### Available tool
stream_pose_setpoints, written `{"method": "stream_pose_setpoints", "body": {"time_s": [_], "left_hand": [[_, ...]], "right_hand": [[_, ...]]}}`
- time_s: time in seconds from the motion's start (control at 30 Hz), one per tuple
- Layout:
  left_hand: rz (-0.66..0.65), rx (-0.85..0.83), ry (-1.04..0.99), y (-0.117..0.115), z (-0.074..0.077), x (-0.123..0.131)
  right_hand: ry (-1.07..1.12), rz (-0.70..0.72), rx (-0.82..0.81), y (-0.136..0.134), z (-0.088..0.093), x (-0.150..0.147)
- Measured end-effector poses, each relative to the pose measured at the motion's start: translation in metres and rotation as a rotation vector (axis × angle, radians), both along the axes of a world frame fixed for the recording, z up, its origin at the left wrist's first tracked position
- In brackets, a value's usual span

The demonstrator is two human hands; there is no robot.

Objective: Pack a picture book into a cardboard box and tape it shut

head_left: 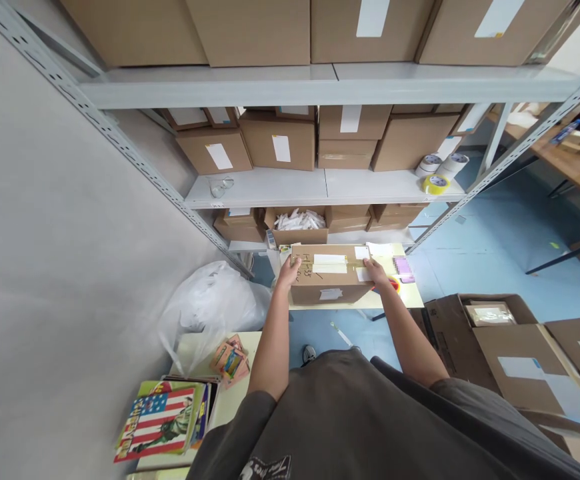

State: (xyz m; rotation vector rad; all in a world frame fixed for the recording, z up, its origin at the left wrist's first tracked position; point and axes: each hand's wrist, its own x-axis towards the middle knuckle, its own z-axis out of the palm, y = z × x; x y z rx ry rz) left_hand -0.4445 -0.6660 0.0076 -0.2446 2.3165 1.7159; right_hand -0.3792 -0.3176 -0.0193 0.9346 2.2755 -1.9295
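Gripping the box (pixel 331 281) at opposite ends, the left hand (pixel 290 272) and right hand (pixel 376 272) are pressing their thumbs against its top, the other fingers largely hiding from view. The box is occupying the space over the table (pixel 413 295); whether it is touching cannot be told. Beyond, a shelf (pixel 265 191) is bearing cartons (pixel 264 150) and yellow tape (pixel 434 189). A plastic bag (pixel 210 297) is slumping at left; books (pixel 160 420) are lying nearer.
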Motion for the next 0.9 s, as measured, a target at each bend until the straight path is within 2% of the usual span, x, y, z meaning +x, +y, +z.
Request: {"method": "stream_pose_setpoints", "body": {"time_s": [0.2,0.4,0.5,0.7,0.9], "left_hand": [[-0.012,-0.03,-0.018,-0.009,-0.019,0.013],[-0.03,-0.039,-0.057,-0.015,-0.034,0.027],[-0.034,-0.069,-0.007,-0.013,-0.037,0.031],[-0.054,-0.023,0.192,-0.003,-0.046,0.029],[-0.068,-0.038,0.184,-0.003,-0.062,0.025]], "right_hand": [[-0.061,0.014,0.002,-0.006,-0.007,0.012],[-0.184,0.057,0.124,-0.006,-0.006,0.032],[-0.134,0.033,0.107,-0.009,-0.004,0.037],[0.061,-0.04,0.069,-0.009,-0.002,0.039],[0.111,-0.035,0.063,-0.008,-0.017,0.038]]}}
